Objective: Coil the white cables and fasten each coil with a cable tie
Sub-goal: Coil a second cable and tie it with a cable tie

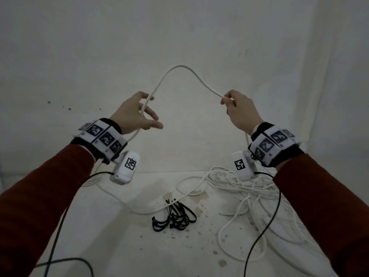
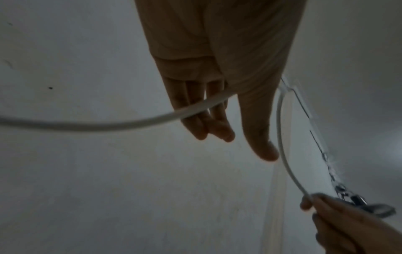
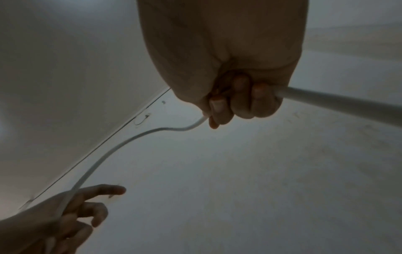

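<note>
I hold one white cable [image 1: 179, 66] up in the air, and it arches between my two hands. My left hand [image 1: 139, 112] has its fingers spread and nearly straight. The cable [image 2: 87, 124] lies across them beside the thumb, then drops behind the wrist to the floor. My right hand [image 1: 232, 104] grips the cable in curled fingers [image 3: 239, 103]. From that fist the cable [image 3: 326, 101] runs down to the tangle below. A pile of black cable ties [image 1: 173, 216] lies on the white surface between my forearms.
A loose tangle of white cables [image 1: 245, 188] lies on the surface under my right wrist. One strand [image 1: 127, 204] loops left past the ties. Black camera leads [image 1: 265, 226] hang from both wrists. A white backdrop [image 1: 179, 27] rises behind, and the surface is stained.
</note>
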A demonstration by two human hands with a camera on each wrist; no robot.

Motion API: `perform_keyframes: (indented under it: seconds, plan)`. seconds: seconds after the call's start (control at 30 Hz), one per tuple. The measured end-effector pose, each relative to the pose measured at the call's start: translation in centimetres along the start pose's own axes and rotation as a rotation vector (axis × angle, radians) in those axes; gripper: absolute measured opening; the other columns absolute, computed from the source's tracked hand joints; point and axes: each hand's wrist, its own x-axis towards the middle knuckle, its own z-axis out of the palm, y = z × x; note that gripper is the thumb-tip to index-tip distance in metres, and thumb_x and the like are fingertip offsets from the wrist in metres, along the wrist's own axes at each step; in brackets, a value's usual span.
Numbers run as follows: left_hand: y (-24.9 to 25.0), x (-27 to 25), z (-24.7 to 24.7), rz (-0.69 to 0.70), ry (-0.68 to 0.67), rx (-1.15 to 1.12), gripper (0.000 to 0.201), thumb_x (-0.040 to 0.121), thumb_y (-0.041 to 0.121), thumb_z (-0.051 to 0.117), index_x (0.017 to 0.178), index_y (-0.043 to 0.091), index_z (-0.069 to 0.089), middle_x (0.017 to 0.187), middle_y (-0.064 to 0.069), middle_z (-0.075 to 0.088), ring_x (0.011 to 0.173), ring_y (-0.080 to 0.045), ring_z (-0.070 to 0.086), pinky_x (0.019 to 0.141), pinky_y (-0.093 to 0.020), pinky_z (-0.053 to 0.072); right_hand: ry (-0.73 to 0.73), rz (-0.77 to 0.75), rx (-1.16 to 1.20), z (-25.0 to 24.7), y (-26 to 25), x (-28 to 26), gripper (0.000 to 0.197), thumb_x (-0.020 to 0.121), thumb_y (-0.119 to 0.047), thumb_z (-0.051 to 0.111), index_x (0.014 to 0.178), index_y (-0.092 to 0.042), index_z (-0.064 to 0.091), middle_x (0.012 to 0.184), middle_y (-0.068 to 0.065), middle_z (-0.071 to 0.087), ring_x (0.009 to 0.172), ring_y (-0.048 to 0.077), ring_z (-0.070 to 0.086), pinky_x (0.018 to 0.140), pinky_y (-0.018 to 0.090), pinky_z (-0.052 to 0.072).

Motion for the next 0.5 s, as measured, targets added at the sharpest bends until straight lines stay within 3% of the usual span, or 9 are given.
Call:
perform_keyframes:
  seconds: [0.07,0.17,0.27,0.33,0.43,0.5]
  plan:
    - [0.1,0.3,-0.4,-0.028,0.137,-0.093,0.068,0.064,0.028,0.085,0.119,0.023,0.046,0.086,0.003,0.068,0.059,-0.017,0.067,0.061,-0.026,0.054,-0.014,0.034,-0.006,-0.4,0.5,0.0,0.021,0.102,-0.023,0.039,0.091,-0.016,0.056,0.072,0.006,0.055,0.064,0.024,0.048,0.051,0.024,0.035]
    - [0.2,0.9,-0.3,0.041,0.27,0.145,0.053,0.076,0.024,0.077,0.119,0.018,0.046,0.094,0.001,0.066,0.067,-0.021,0.068,0.067,-0.033,0.056,-0.103,-0.012,-0.053,-0.4,0.0,-0.6,0.022,0.102,-0.025,0.041,0.094,-0.015,0.059,0.072,0.007,0.057,0.067,0.025,0.051,0.056,0.03,0.039]
    - [1.3,1.6,1.2,0.152,0.173,0.573,0.034,0.088,0.023,0.063,0.118,0.015,0.05,0.109,-0.002,0.064,0.09,-0.025,0.061,0.08,-0.037,0.048,-0.204,-0.1,-0.067,0.8,-1.3,-1.3,0.018,0.101,-0.026,0.043,0.095,-0.019,0.059,0.067,0.001,0.056,0.068,0.025,0.055,0.062,0.034,0.043]
    - [2.3,1.7,3.1,0.209,0.025,0.669,0.031,0.092,0.025,0.056,0.121,0.015,0.049,0.112,-0.003,0.063,0.096,-0.025,0.058,0.081,-0.037,0.046,-0.246,-0.166,-0.076,2.3,-2.2,-1.8,0.017,0.1,-0.027,0.045,0.097,-0.02,0.06,0.063,-0.006,0.052,0.061,0.019,0.051,0.059,0.034,0.038]
    - [3.2,1.1,6.1,0.221,-0.152,0.677,0.033,0.096,0.033,0.048,0.125,0.017,0.044,0.106,-0.005,0.064,0.091,-0.025,0.057,0.076,-0.038,0.046,-0.237,-0.227,-0.066,4.2,-2.9,-2.3,0.019,0.1,-0.027,0.047,0.1,-0.014,0.061,0.063,-0.011,0.048,0.057,0.005,0.043,0.054,0.027,0.031]
    - [3.1,0.8,6.9,0.242,-0.081,0.814,0.021,0.1,0.029,0.039,0.115,0.02,0.051,0.1,-0.005,0.062,0.082,-0.022,0.052,0.067,-0.035,0.04,-0.22,-0.204,0.008,4.8,-2.7,-2.5,0.017,0.099,-0.028,0.05,0.093,-0.013,0.058,0.064,-0.008,0.048,0.057,0.005,0.042,0.053,0.023,0.031]
